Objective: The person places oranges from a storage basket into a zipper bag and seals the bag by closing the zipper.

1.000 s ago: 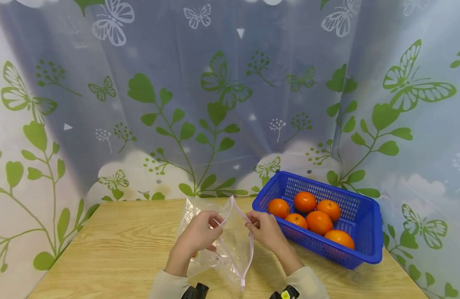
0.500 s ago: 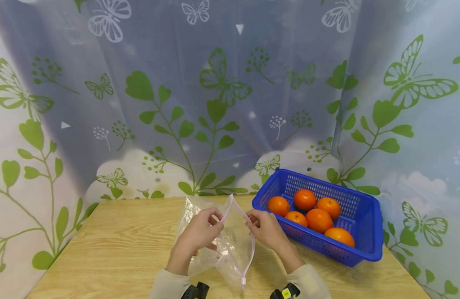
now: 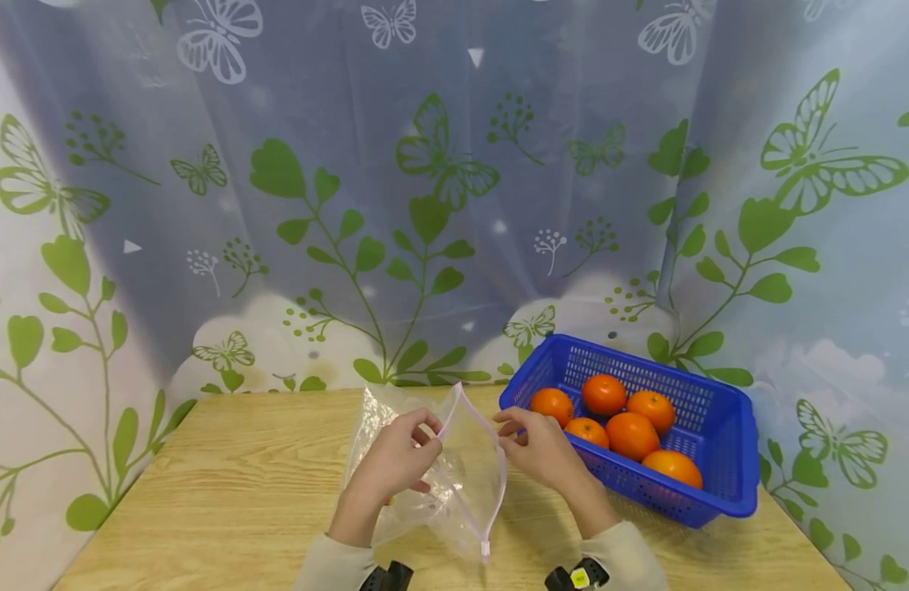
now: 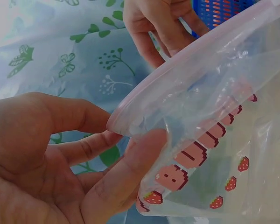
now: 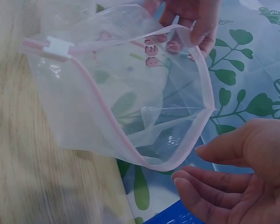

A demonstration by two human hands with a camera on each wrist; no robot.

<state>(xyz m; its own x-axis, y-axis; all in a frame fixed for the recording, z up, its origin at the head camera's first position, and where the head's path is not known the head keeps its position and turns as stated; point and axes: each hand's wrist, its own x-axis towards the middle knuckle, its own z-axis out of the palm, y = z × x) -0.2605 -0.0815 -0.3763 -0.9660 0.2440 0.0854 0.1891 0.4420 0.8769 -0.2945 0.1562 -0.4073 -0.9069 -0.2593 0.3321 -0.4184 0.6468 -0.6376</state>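
A clear zip bag (image 3: 454, 513) with a pink-edged mouth stands spread in front of me. Its white slider (image 5: 58, 48) sits at the near end of the mouth. My left hand (image 3: 395, 460) pinches the left edge of the mouth between thumb and fingers. Pink letters and small strawberries (image 4: 230, 183) are printed on the bag's side. Just outside the right edge of the mouth is my right hand (image 3: 546, 451), its fingers relaxed and bent slightly. The right wrist view shows a gap between its fingertips (image 5: 203, 150) and the rim, with nothing held.
To the right, a blue plastic basket (image 3: 742, 484) holds several orange citrus fruits (image 3: 632, 437), close beside my right hand. A wooden table (image 3: 226, 476) lies under everything. Behind it hangs a curtain (image 3: 322, 98) printed with butterflies and leaves.
My right hand has let go of the bag's right edge and moved slightly right. The left hand keeps its pinch, and the bag's mouth stays spread.
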